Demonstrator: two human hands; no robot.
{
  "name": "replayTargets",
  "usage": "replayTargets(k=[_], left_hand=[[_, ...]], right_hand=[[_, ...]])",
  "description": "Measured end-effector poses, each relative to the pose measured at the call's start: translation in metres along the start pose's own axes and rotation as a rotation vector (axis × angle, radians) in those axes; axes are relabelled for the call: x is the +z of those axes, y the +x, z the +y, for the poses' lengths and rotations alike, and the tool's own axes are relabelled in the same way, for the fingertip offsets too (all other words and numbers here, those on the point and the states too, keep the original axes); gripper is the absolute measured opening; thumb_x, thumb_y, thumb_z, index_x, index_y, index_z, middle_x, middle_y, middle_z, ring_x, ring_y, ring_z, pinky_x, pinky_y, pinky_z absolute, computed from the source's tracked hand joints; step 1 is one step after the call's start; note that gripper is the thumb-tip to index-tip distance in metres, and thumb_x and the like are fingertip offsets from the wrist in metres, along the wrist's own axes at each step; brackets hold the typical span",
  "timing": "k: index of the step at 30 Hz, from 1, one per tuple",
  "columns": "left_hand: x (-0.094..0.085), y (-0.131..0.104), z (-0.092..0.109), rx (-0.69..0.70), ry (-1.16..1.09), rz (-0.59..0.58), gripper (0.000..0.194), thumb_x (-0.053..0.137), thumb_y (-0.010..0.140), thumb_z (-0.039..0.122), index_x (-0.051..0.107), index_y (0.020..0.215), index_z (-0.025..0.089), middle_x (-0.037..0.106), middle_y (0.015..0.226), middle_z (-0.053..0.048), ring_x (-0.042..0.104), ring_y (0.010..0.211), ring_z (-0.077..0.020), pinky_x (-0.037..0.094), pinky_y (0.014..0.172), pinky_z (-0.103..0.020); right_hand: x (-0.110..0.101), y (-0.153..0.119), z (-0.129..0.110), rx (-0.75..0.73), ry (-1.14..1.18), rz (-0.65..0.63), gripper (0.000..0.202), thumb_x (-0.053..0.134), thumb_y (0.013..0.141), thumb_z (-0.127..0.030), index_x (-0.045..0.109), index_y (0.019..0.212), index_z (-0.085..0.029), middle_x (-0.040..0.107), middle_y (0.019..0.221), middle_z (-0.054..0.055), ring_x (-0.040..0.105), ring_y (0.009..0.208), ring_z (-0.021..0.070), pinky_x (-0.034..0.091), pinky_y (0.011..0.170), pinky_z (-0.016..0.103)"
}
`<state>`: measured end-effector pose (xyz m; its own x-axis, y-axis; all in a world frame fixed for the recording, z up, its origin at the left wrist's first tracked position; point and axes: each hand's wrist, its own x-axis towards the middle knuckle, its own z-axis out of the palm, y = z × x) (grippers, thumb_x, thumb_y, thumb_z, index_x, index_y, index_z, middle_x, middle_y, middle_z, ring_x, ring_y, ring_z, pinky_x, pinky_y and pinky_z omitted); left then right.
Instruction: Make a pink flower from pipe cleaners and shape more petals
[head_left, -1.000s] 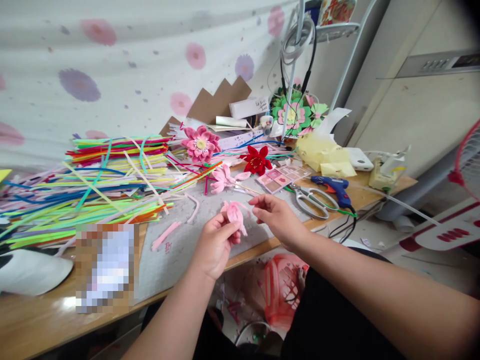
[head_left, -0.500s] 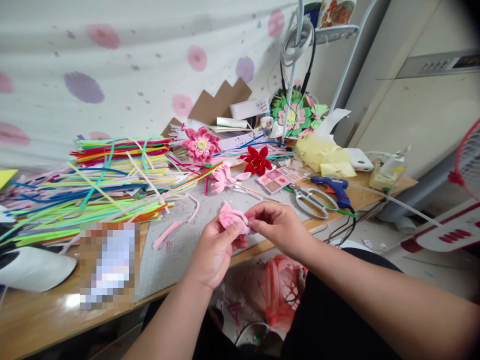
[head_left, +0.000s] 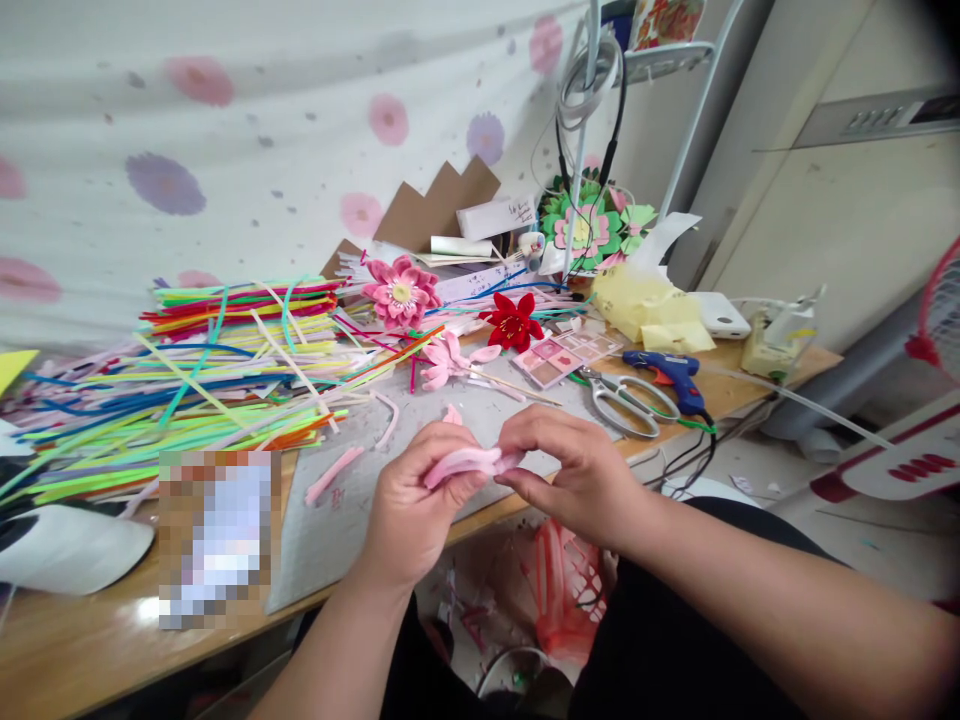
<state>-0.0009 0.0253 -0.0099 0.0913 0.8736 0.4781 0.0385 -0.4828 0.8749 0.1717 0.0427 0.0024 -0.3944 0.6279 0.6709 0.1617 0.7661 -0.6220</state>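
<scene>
Between both hands, over the front edge of the table, is a pale pink pipe-cleaner petal [head_left: 463,461]. My left hand [head_left: 409,505] is closed around its left part, thumb along the near side. My right hand [head_left: 574,465] pinches its right end between thumb and curled fingers. A small pink tip pokes up behind my left fingers; the rest is hidden by them. Beyond my hands, a pink pipe-cleaner flower [head_left: 444,360] on a stick lies on the grey cutting mat [head_left: 322,540]. Loose pink pipe-cleaner strips [head_left: 334,474] lie to the left.
Bundles of coloured pipe cleaners [head_left: 225,385] cover the left of the table. A red flower [head_left: 513,321] and a deep pink flower [head_left: 403,292] lie at the back. Scissors [head_left: 626,400] and a blue glue gun [head_left: 664,372] lie right. A red basket [head_left: 559,590] stands below.
The pink petal has been turned and now lies flatter, its edge towards me. My left fingers have closed further over it, and my right hand has shifted its pinch.
</scene>
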Motion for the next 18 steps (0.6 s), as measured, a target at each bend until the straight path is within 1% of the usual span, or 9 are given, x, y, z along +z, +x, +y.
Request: replayTargets(k=[2, 4, 7, 9, 10, 12, 14, 16, 18], left_hand=[[-0.006, 0.001, 0.004, 0.182, 0.211, -0.059, 0.019, 0.066, 0.069, 0.006, 0.066, 0.08, 0.021, 0.061, 0.082, -0.002, 0.057, 0.08, -0.0154, 0.045, 0.077, -0.03], [-0.01, 0.001, 0.01, 0.322, 0.367, -0.116, 0.026, 0.063, 0.069, 0.001, 0.065, 0.085, 0.021, 0.062, 0.085, -0.003, 0.058, 0.08, -0.0149, 0.046, 0.075, -0.029], [-0.013, 0.001, 0.017, 0.458, 0.495, -0.176, 0.033, 0.06, 0.069, -0.004, 0.063, 0.091, 0.021, 0.063, 0.09, -0.004, 0.059, 0.082, -0.0143, 0.048, 0.074, -0.028], [-0.014, 0.0, 0.018, 0.497, 0.53, -0.189, 0.033, 0.061, 0.069, -0.004, 0.063, 0.091, 0.021, 0.064, 0.091, -0.004, 0.06, 0.082, -0.0145, 0.048, 0.074, -0.028], [-0.014, 0.0, 0.018, 0.491, 0.537, -0.193, 0.033, 0.061, 0.069, -0.003, 0.062, 0.092, 0.021, 0.064, 0.091, -0.004, 0.059, 0.083, -0.0148, 0.048, 0.074, -0.028], [-0.013, -0.001, 0.017, 0.432, 0.539, -0.189, 0.031, 0.06, 0.071, -0.001, 0.061, 0.093, 0.021, 0.064, 0.09, -0.005, 0.059, 0.084, -0.0155, 0.047, 0.073, -0.028], [-0.011, -0.003, 0.015, 0.324, 0.524, -0.167, 0.025, 0.058, 0.073, 0.003, 0.062, 0.092, 0.02, 0.064, 0.088, -0.005, 0.059, 0.082, -0.0156, 0.046, 0.07, -0.026], [-0.006, -0.006, 0.013, 0.167, 0.478, -0.133, 0.015, 0.059, 0.075, 0.009, 0.063, 0.087, 0.019, 0.063, 0.082, -0.004, 0.057, 0.074, -0.0138, 0.044, 0.064, -0.024], [-0.001, -0.01, 0.011, -0.042, 0.35, -0.102, 0.006, 0.058, 0.078, 0.016, 0.063, 0.081, 0.018, 0.06, 0.073, -0.001, 0.054, 0.065, -0.0114, 0.042, 0.059, -0.023]], right_hand=[[-0.003, 0.001, 0.0, -0.042, -0.027, -0.008, 0.012, 0.062, 0.076, -0.013, 0.061, 0.087, -0.016, 0.061, 0.08, 0.005, 0.058, 0.074, 0.013, 0.048, 0.068, 0.026], [-0.005, 0.001, 0.0, -0.07, -0.041, -0.02, 0.013, 0.062, 0.076, -0.014, 0.062, 0.089, -0.016, 0.061, 0.081, 0.006, 0.058, 0.074, 0.0132, 0.049, 0.068, 0.026], [-0.006, 0.001, -0.002, -0.073, -0.037, -0.042, 0.012, 0.06, 0.076, -0.012, 0.062, 0.087, -0.016, 0.06, 0.079, 0.005, 0.057, 0.073, 0.0128, 0.049, 0.066, 0.025], [-0.006, 0.001, -0.004, -0.055, -0.017, -0.052, 0.009, 0.06, 0.075, -0.011, 0.062, 0.084, -0.015, 0.059, 0.077, 0.005, 0.056, 0.07, 0.0118, 0.048, 0.064, 0.024], [-0.005, 0.001, -0.005, -0.038, -0.001, -0.051, 0.008, 0.061, 0.075, -0.012, 0.062, 0.082, -0.015, 0.059, 0.076, 0.004, 0.056, 0.068, 0.0112, 0.048, 0.062, 0.024], [-0.004, 0.0, -0.005, 0.014, 0.05, -0.036, 0.009, 0.063, 0.074, -0.015, 0.062, 0.083, -0.015, 0.059, 0.075, 0.004, 0.056, 0.065, 0.0103, 0.048, 0.061, 0.023], [-0.001, 0.0, -0.005, 0.092, 0.146, -0.005, 0.019, 0.065, 0.073, -0.016, 0.062, 0.091, -0.015, 0.059, 0.075, 0.003, 0.056, 0.065, 0.0101, 0.049, 0.062, 0.023], [0.002, 0.0, -0.004, 0.18, 0.284, 0.021, 0.03, 0.065, 0.072, -0.013, 0.059, 0.101, -0.017, 0.058, 0.077, 0.002, 0.057, 0.067, 0.0104, 0.051, 0.064, 0.024], [0.005, 0.0, -0.003, 0.25, 0.411, 0.04, 0.032, 0.063, 0.072, -0.01, 0.056, 0.103, -0.018, 0.058, 0.076, 0.001, 0.057, 0.068, 0.0103, 0.052, 0.065, 0.025]])
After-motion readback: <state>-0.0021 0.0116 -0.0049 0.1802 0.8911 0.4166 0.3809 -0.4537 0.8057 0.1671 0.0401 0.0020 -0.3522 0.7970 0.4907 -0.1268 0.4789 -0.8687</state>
